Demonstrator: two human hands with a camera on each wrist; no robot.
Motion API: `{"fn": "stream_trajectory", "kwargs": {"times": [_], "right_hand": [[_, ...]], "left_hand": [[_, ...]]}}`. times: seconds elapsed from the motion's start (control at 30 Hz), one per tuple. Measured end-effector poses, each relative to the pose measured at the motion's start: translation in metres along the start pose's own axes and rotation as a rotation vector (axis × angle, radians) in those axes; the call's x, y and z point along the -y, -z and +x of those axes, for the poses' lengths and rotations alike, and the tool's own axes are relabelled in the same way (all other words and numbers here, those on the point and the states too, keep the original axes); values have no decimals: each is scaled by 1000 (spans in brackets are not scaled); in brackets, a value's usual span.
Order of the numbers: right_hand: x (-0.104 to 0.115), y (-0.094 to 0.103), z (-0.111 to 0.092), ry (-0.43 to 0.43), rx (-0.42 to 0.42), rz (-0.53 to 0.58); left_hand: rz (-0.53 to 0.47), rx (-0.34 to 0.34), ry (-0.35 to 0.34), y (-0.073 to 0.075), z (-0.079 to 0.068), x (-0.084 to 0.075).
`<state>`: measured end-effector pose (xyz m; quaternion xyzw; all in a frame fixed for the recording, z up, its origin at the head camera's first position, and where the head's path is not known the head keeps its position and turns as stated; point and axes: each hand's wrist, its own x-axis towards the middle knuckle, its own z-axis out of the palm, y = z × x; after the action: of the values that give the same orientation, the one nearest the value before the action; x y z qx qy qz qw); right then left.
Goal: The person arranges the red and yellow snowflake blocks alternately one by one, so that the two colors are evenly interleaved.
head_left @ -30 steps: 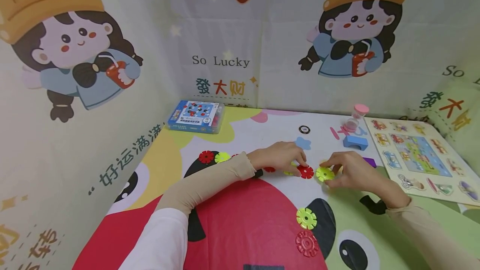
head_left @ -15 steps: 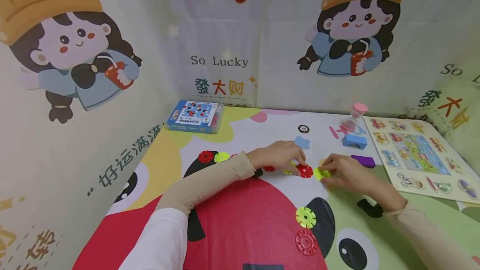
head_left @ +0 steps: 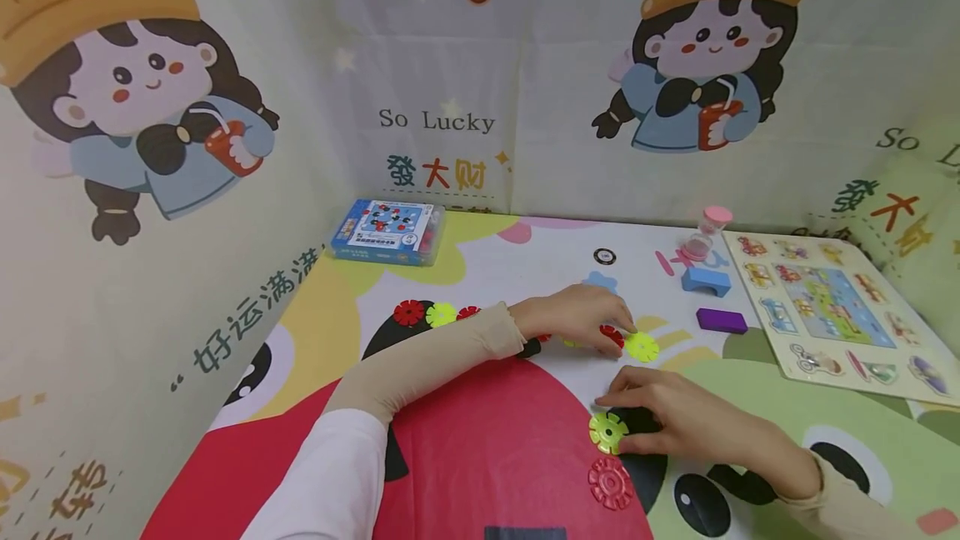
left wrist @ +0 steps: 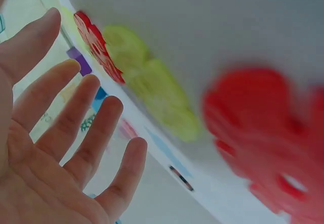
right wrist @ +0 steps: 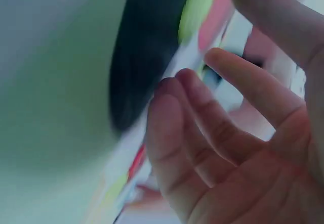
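Note:
My left hand (head_left: 588, 317) rests over a row of flower-shaped snowflake discs, its fingers spread near a red disc (head_left: 612, 335) and the yellow-green disc (head_left: 642, 347) at the row's right end. In the left wrist view those fingers look loosely extended beside the yellow discs (left wrist: 162, 100) and a red disc (left wrist: 96, 44). Part of the row is hidden behind that forearm. Closer to me, my right hand (head_left: 693, 417) reaches to a yellow-green disc (head_left: 606, 432), thumb and forefinger parted on either side of it. Just below lies another red disc (head_left: 611, 483).
A blue arch block (head_left: 706, 281) and purple block (head_left: 722, 321) lie right of the row, near a pink hourglass (head_left: 707, 233) and a picture puzzle board (head_left: 832, 315). A round black-and-white chip (head_left: 604, 257) is behind. A blue box (head_left: 386, 232) stands back left.
My right hand set its yellow-green disc at the row's right end, let go, and came back toward me to the loose yellow-green disc. The left hand shifted slightly right.

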<state>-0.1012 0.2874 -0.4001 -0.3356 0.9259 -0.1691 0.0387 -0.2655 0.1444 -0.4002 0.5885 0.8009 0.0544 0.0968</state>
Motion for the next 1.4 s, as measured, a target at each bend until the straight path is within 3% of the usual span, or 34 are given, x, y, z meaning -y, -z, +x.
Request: {"fn": "stream_trajectory", "kwargs": {"times": [0.2, 0.47, 0.73, 0.97, 1.2, 1.4], "right_hand": [[15, -10, 0, 29, 38, -85], [28, -16, -6, 83, -44, -179], [45, -25, -9, 220, 12, -84], [52, -24, -12, 204, 109, -32], [51, -24, -8, 210, 59, -31], [47, -19, -7, 164, 146, 37]], "left_hand": [[2, 42, -18, -1, 13, -6], [47, 76, 4, -1, 15, -14], [58, 55, 6, -3, 15, -14], [45, 54, 1, -6, 16, -14], [50, 44, 2, -5, 18, -12], [55, 52, -2, -6, 20, -12]]}}
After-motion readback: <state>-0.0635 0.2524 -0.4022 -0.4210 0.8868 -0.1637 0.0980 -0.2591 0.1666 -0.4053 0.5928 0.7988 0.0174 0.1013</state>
